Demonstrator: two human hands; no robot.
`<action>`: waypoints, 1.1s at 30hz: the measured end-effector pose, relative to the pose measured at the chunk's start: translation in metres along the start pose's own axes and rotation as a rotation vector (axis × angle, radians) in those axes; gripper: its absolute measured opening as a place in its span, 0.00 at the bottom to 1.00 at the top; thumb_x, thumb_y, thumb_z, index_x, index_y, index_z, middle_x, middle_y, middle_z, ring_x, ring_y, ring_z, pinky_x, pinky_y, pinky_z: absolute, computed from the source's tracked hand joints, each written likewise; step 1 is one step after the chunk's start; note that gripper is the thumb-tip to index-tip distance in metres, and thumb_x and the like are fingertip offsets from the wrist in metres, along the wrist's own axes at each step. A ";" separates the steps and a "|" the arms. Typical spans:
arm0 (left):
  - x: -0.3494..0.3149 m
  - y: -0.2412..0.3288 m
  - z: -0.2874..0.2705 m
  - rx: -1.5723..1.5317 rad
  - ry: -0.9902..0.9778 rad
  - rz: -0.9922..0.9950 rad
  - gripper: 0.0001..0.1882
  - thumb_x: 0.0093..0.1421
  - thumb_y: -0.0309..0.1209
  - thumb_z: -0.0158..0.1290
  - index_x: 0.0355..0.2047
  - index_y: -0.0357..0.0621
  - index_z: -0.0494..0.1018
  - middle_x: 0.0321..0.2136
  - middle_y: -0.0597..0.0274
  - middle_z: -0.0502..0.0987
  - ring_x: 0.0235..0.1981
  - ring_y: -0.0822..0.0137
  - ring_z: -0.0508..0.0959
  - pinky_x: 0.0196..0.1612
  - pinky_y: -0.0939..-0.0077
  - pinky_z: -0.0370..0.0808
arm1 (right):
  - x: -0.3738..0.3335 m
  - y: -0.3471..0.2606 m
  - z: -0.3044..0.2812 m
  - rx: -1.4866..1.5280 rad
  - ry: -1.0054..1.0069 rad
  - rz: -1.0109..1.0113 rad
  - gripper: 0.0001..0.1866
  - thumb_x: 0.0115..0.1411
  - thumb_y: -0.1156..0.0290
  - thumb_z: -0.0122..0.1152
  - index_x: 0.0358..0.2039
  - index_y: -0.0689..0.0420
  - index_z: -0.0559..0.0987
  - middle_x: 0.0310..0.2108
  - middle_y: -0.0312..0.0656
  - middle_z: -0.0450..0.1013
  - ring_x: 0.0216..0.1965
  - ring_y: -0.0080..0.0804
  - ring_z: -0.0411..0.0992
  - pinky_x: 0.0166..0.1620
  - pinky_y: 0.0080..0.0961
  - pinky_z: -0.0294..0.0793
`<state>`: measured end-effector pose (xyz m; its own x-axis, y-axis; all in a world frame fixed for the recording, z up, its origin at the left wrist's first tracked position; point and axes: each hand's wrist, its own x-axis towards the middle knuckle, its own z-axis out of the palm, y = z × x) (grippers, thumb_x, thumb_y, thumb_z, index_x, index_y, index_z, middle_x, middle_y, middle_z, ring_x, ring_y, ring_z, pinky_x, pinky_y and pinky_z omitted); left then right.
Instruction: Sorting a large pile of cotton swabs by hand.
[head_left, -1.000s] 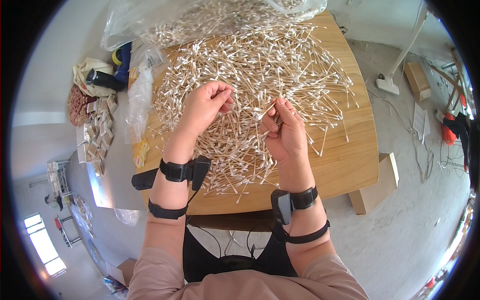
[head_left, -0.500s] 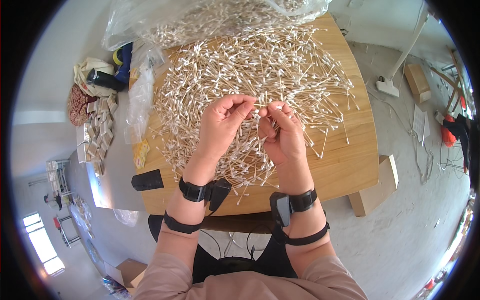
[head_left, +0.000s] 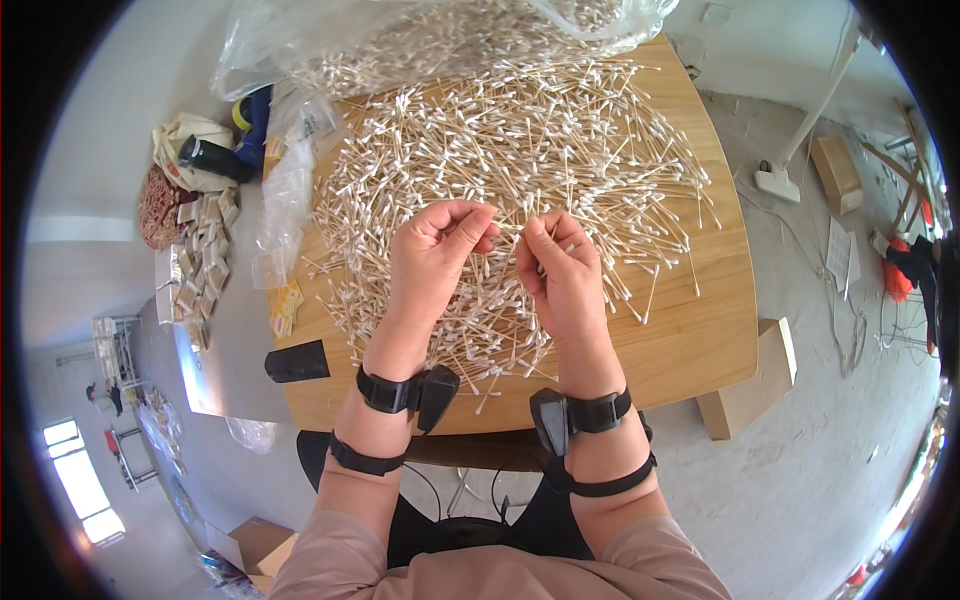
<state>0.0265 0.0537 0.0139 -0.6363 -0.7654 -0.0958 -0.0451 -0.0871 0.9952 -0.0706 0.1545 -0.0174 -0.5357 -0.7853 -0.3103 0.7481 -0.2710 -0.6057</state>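
Observation:
A broad heap of cotton swabs point(head_left: 420, 140), white-tipped with pale wooden sticks, lies loose across the wooden table point(head_left: 700, 340). Over its near part my left hand point(head_left: 437, 250) is closed, with thumb and forefinger pinched together. Close by on the right, my right hand point(head_left: 565, 265) is pinched shut too, its other fingers curled in. A thin cotton swab appears to span the small gap between the two sets of fingertips, though the swabs behind make it hard to pick out. The palms hide whatever else the curled fingers may hold.
A large clear plastic bag point(head_left: 440, 50) full of swabs lies at the far edge. On the left are crumpled clear plastic point(head_left: 285, 205), a yellow packet point(head_left: 285, 308), a black cylinder point(head_left: 297, 362) and several small packs point(head_left: 205, 265). A cardboard box point(head_left: 748, 385) stands right of the table.
Both hands have drawn slightly nearer to me. The right thumb has closed against its forefinger, and the fingertips of both hands remain close together.

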 end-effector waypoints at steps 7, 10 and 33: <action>-0.001 0.003 0.000 0.075 0.003 0.038 0.09 0.60 0.31 0.55 0.34 0.37 0.76 0.24 0.62 0.78 0.23 0.76 0.74 0.29 0.84 0.72 | -0.002 -0.001 0.001 -0.360 0.007 -0.058 0.14 0.64 0.61 0.52 0.26 0.57 0.71 0.13 0.31 0.65 0.12 0.13 0.57 0.16 0.11 0.52; -0.002 0.006 0.000 0.138 0.021 0.060 0.08 0.60 0.30 0.54 0.33 0.36 0.76 0.24 0.62 0.78 0.23 0.77 0.74 0.28 0.85 0.72 | -0.002 0.000 0.002 -0.415 0.030 -0.024 0.14 0.64 0.61 0.52 0.27 0.57 0.71 0.14 0.31 0.65 0.12 0.15 0.56 0.16 0.12 0.52; -0.041 -0.014 0.029 0.729 0.092 0.741 0.07 0.49 0.25 0.61 0.29 0.40 0.76 0.23 0.61 0.75 0.22 0.66 0.74 0.26 0.76 0.71 | 0.010 0.008 -0.017 0.440 0.074 -0.018 0.10 0.68 0.64 0.40 0.31 0.54 0.65 0.19 0.33 0.61 0.17 0.20 0.55 0.19 0.15 0.55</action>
<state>0.0304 0.1047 0.0048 -0.6349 -0.5183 0.5729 -0.1410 0.8068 0.5737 -0.0772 0.1541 -0.0380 -0.5646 -0.7406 -0.3643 0.8254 -0.5078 -0.2467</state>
